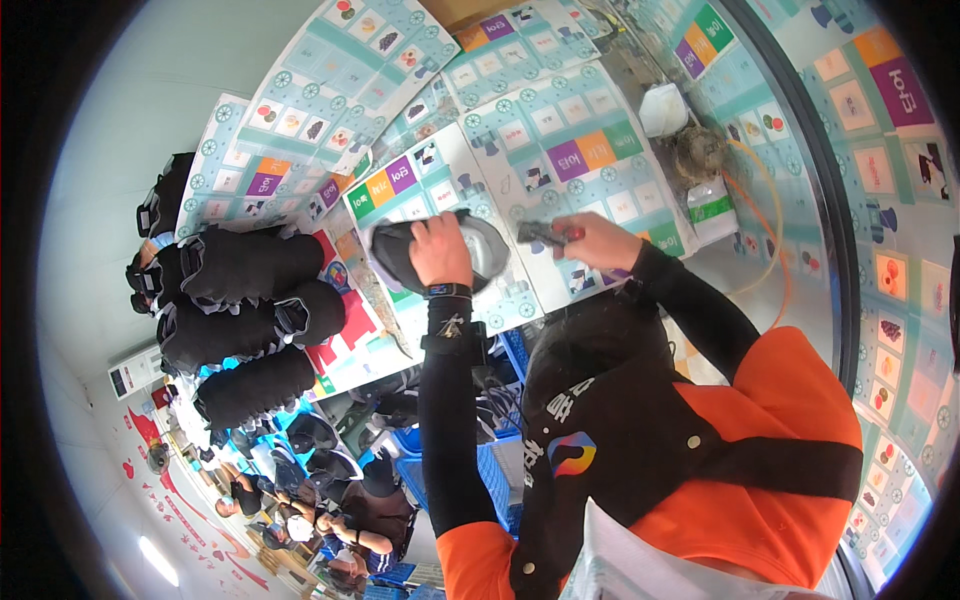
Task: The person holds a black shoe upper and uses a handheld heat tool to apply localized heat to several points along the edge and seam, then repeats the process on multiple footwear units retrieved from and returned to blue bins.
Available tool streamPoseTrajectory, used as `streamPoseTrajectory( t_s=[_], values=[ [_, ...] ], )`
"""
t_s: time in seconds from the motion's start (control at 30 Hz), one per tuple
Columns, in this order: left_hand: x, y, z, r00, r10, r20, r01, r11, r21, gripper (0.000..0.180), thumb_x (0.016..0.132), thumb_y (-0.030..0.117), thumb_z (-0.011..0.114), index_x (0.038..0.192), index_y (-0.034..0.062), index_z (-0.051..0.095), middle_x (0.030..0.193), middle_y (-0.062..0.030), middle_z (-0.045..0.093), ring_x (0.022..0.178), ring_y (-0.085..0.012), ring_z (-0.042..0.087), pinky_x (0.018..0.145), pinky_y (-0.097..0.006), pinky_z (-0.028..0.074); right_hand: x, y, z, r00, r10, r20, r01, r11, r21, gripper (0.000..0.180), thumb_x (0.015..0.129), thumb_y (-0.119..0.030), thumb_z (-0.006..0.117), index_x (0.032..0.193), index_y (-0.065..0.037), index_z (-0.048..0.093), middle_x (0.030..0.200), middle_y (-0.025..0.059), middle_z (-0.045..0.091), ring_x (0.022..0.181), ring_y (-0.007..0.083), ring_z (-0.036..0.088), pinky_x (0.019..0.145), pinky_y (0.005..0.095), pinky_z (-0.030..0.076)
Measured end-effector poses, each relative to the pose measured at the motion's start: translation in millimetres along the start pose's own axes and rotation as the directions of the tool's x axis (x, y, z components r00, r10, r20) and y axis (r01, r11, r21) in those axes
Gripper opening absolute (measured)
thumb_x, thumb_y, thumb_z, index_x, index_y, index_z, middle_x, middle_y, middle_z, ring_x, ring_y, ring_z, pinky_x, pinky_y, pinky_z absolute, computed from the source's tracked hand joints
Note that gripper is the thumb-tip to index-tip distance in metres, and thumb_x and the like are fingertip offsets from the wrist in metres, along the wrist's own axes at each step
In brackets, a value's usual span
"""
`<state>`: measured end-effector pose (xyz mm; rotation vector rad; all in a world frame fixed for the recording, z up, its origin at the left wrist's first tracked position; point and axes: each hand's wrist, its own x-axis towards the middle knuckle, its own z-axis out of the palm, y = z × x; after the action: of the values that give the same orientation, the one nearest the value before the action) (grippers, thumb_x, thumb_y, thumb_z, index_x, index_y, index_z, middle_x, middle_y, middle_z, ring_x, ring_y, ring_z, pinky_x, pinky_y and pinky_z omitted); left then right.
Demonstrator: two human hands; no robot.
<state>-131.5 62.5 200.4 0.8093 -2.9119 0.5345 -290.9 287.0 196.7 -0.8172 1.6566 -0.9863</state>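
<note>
My left hand point(440, 252) is closed on a black cap point(394, 252), its fingers over the top edge. The cap's grey inside point(487, 250) shows to the right of that hand. To the right of the cap, my right hand point(597, 243) grips a small dark hand tool point(538, 233) with a red part; its exact kind is unclear. A short gap separates the tool from the cap. Both hands are over a worktable point(515, 165) covered with printed, light-blue patterned sheets.
Stacks of black caps point(245, 268) stand at the left. Blue crates point(490, 480) with dark items sit below the table edge. A white cup-like container point(664, 110), a green-and-white packet point(711, 210) and an orange hose point(785, 255) lie at the right. Other people point(350, 535) work at lower left.
</note>
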Motion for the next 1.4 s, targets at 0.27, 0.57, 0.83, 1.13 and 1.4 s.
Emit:
streamPoseTrajectory(
  t_s=[0.27,0.57,0.83,1.13,1.4],
  values=[
    [-7.5,29.3,46.1,0.99,-0.134,0.036,0.138,0.911,-0.389,0.017,0.088,0.015,0.062,0.104,0.0082,0.061,0.106,-0.0112,0.057,0.097,-0.0344,0.062,0.072,-0.042,0.056,20.9,8.6,14.5,0.994,-0.061,-0.09,0.038,0.97,-0.238,0.03,0.08,-0.016,0.066,0.107,-0.003,0.066,0.09,0.0216,0.069,0.087,0.0417,0.066,0.076,0.0446,0.051],
    [-4.0,52.9,47.7,0.965,-0.168,0.2,0.26,0.695,-0.67,0.03,0.095,0.031,0.064,0.109,0.004,0.068,0.101,-0.0166,0.066,0.094,-0.0389,0.065,0.078,-0.048,0.053,30.3,41.4,19.1,0.988,-0.017,-0.15,-0.035,0.941,-0.337,0.026,0.087,-0.019,0.055,0.103,-0.002,0.066,0.088,0.0266,0.068,0.085,0.0477,0.064,0.073,0.0559,0.048],
    [-0.5,59.6,46.7,0.969,-0.148,0.199,0.246,0.688,-0.683,0.031,0.094,0.032,0.064,0.108,0.0048,0.069,0.1,-0.0165,0.067,0.093,-0.039,0.066,0.078,-0.048,0.053,33.4,63.9,22.7,0.975,0.03,-0.22,-0.1,0.945,-0.312,0.027,0.087,-0.02,0.054,0.103,-0.003,0.068,0.091,0.027,0.069,0.089,0.0487,0.064,0.078,0.0545,0.049],
    [-26.8,44.9,45.4,0.973,-0.094,0.21,0.214,0.704,-0.677,0.025,0.092,0.027,0.063,0.107,0.0062,0.066,0.101,-0.0158,0.066,0.092,-0.0399,0.066,0.077,-0.049,0.054,26.8,62.4,21.3,0.993,0.086,-0.087,-0.105,0.963,-0.249,0.034,0.079,-0.015,0.054,0.106,-0.003,0.071,0.095,0.0278,0.069,0.093,0.0469,0.064,0.081,0.0511,0.051],
    [-39.0,31.9,44.6,0.926,-0.095,0.365,0.293,0.79,-0.538,0.032,0.085,0.022,0.068,0.111,0.0074,0.058,0.106,-0.0199,0.064,0.089,-0.0427,0.067,0.076,-0.05,0.056,25.8,40.1,25.8,0.977,0.188,0.102,-0.178,0.979,-0.1,0.024,0.08,-0.014,0.058,0.094,0.002,0.069,0.077,0.0203,0.069,0.063,0.0344,0.066,0.063,0.0431,0.053]
  ],
)
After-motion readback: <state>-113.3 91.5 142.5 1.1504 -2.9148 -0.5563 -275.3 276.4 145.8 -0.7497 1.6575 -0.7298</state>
